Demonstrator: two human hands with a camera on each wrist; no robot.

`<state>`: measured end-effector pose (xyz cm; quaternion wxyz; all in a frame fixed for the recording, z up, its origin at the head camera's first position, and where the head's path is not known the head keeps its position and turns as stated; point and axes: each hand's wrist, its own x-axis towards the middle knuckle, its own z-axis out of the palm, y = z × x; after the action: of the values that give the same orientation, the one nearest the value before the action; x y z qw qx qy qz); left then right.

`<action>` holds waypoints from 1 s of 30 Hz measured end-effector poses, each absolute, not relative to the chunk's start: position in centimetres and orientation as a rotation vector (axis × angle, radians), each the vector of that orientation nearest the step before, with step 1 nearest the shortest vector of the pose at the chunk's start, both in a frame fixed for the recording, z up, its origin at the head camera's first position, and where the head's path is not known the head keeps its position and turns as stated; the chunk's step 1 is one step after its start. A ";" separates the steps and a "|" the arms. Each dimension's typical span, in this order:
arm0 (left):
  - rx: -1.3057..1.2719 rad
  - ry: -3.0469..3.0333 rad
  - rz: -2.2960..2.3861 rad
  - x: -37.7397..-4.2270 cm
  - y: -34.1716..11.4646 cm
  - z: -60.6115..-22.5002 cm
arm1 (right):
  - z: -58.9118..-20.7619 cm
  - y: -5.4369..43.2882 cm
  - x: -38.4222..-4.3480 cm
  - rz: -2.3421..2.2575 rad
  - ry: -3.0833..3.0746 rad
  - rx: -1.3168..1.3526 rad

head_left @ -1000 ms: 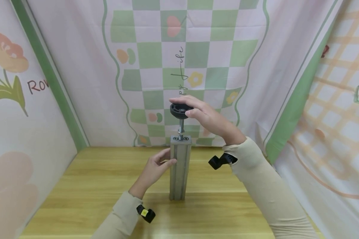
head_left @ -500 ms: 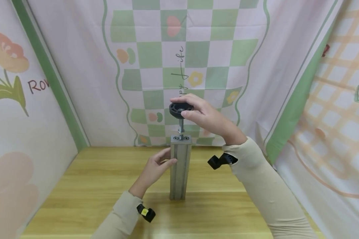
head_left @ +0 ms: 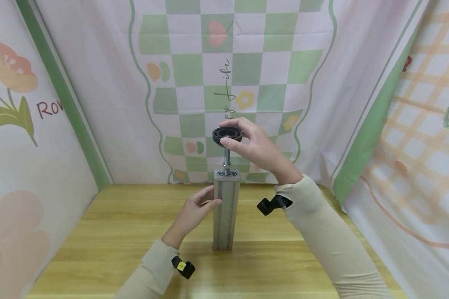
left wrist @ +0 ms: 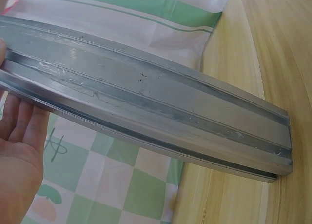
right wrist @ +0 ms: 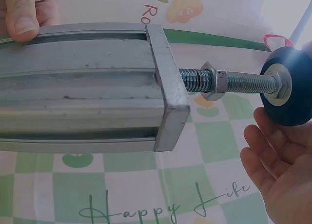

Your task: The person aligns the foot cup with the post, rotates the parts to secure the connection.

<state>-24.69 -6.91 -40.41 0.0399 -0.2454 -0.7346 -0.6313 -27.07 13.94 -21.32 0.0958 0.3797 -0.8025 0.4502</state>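
An aluminium profile (head_left: 226,211) stands upright on the wooden table, with slots along its sides, visible in the left wrist view as scuffed metal. Its top carries a metal end plate (right wrist: 169,90) from which a threaded rod (right wrist: 248,82) with a hex nut (right wrist: 214,82) sticks out. At the rod's end sits a black round levelling foot (head_left: 227,135). My left hand (head_left: 194,211) grips the profile's left side, thumb in front and fingers behind. My right hand (head_left: 258,147) holds the foot's rim from the right, thumb at the near edge and fingers at the far edge.
The wooden table (head_left: 284,257) spreads around the profile's base. Behind it hangs a patterned cloth (head_left: 247,66) with green checks, and more printed cloth closes in both sides. Black camera mounts (head_left: 273,203) sit at the sleeve cuffs.
My right hand's thumb has slid left along the foot's near edge while its fingertips have drawn right, exposing more of the foot's face. My left hand and the profile stay put.
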 end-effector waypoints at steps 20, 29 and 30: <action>-0.746 -2.238 -1.922 -24.7 -6.8 -40.4 | -21.7 13.0 -26.7 1.450 -2.384 1.041; -0.754 -2.238 -1.918 -24.8 -6.9 -40.5 | -21.8 13.2 -26.5 1.506 -2.340 1.130; -0.757 -2.238 -1.920 -24.7 -6.9 -40.5 | -21.8 13.3 -26.5 1.493 -2.346 1.133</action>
<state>-24.75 -6.95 -40.53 0.0487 -0.2483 -0.7342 -0.6300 -26.48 13.26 -21.81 0.0695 0.3765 -0.7794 0.4960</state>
